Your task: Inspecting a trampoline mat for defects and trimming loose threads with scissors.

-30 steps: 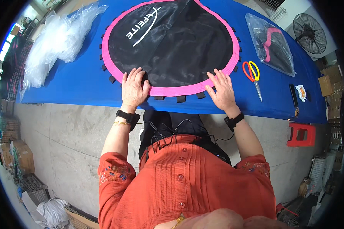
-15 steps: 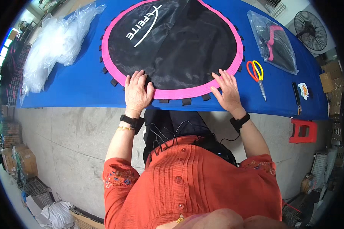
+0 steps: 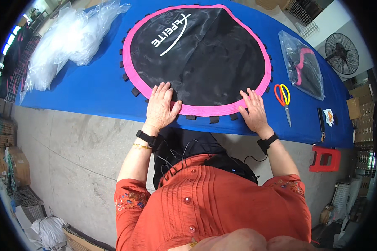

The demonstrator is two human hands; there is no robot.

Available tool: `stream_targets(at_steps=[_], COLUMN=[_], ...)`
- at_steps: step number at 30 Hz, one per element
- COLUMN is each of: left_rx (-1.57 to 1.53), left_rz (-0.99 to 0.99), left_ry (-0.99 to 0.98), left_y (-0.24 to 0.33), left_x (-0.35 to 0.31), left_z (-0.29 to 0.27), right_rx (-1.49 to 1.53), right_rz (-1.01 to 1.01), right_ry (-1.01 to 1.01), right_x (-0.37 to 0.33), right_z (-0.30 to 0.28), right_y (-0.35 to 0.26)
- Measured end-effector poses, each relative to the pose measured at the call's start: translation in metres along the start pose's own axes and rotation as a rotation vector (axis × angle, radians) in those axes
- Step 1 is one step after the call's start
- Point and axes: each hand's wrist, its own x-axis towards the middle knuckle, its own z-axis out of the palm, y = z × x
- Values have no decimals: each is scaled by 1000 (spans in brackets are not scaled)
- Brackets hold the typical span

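Spread on the blue-covered table (image 3: pixel 83 94) lies a round black mesh trampoline mat (image 3: pixel 213 58) with white lettering. A pink band (image 3: pixel 209 111) edges it, and short black tabs stick out all around. My left hand (image 3: pixel 160 108) rests flat on the near left part of the band, fingers stretched onto the mesh. On the near right part, my right hand (image 3: pixel 254 111) lies with its fingers spread. Neither hand grips anything. Scissors (image 3: pixel 285 102) with one red and one yellow handle lie just right of my right hand.
Crumpled clear plastic bags (image 3: pixel 67 42) lie at the table's left. At the right are a bagged black-and-pink item (image 3: pixel 303 67), a black-handled tool (image 3: pixel 321 123) and a small crumpled wrapper (image 3: pixel 329 117). A red stool (image 3: pixel 324 159) and a fan (image 3: pixel 341 53) stand beyond.
The whole view has tilted and shifted a little, so the table appears turned. My hands stay on the mat's pink band, with no clear movement against it.
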Motion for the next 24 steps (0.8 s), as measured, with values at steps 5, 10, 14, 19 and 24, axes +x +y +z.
stream_targets(at_steps=[5,10,14,19,24], left_rx=[6,62,116,124,167], left_rz=[21,42,-4,4,-17], left_ry=[-100,-217,-245,-240,-259], left_y=[1,9,10,12,14], left_x=[-7,-8,-6,-4,-7], left_z=[-5,-12,-8,-8,-5], right_rx=[60,94,89,137,149], right_rz=[-15,58,68,49,-34], right_ry=[-40,-174,-288,-325,-346], right_x=[14,23,18,-6,-35], right_z=[7,2,-15,-27,-37], right_y=[23,29,28,38,52])
